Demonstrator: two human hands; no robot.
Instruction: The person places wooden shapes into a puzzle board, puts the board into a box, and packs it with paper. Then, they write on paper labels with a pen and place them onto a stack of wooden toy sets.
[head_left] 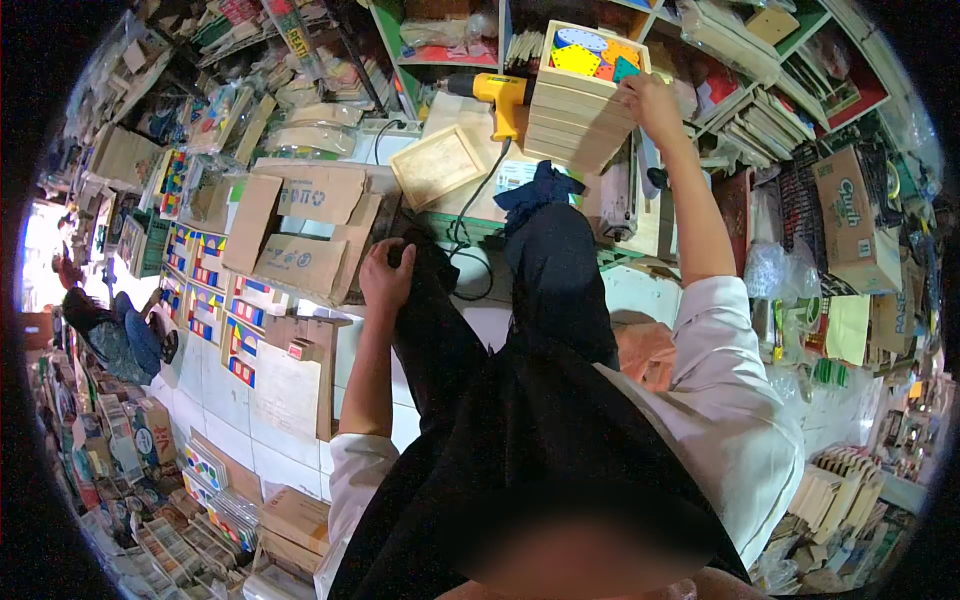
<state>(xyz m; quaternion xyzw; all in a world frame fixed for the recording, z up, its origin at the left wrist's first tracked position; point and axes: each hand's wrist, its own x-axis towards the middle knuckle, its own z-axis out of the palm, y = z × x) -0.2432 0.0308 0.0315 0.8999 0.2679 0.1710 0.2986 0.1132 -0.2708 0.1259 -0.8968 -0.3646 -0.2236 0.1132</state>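
My right hand (652,105) is at the right edge of the top wooden tray (548,48), on a tall stack of similar trays (580,125). Its fingers are bent together beside a teal piece (625,68); whether they grip that piece or the tray's rim is hidden. Inside the tray lie a yellow piece (574,59), an orange piece (622,51) and a blue-rimmed round piece (581,40). My left hand (386,277) rests on my knee, thumb apart from the fingers, with nothing in it.
A yellow heat gun or drill (497,95) lies left of the stack, its black cord hanging down. Near it are a shallow wooden tray (437,168), a dark cloth (540,192) and an opened cardboard box (305,230). Block sets (205,262) line the floor near another person (120,330).
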